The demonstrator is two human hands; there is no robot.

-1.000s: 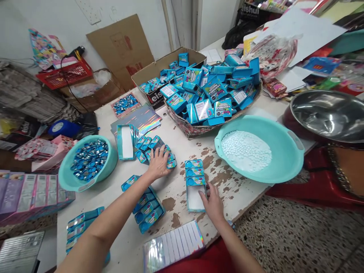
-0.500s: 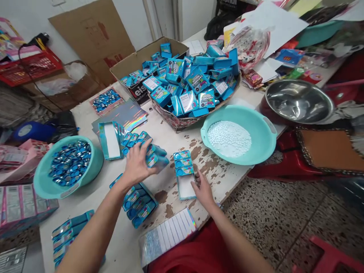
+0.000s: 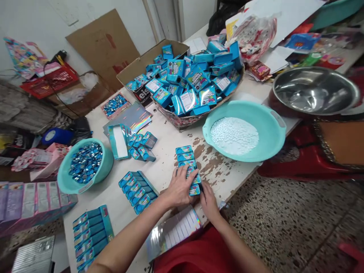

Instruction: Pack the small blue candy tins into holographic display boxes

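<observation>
A: What is hidden at the display tray [image 3: 187, 167]?

B: Its near end lies under both hands; the left hand [image 3: 182, 186] covers the small blue packs [image 3: 185, 156] there, and its grip cannot be told. The right hand [image 3: 209, 199] touches the tray's near edge.

A: Surroundings?

B: A teal basin [image 3: 270, 148] of white tablets lies just beyond on the worktop [image 3: 170, 140].

A: Orientation?

B: The long axis runs away from the person.

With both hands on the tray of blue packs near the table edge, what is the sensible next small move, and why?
Probably press the last packs flat and square them in the tray. The left hand lies over the near packs and the right hand braces the near end, and those packs look slightly askew beside the neat upper rows. Whether any slot is open under the hands cannot be seen.
</observation>
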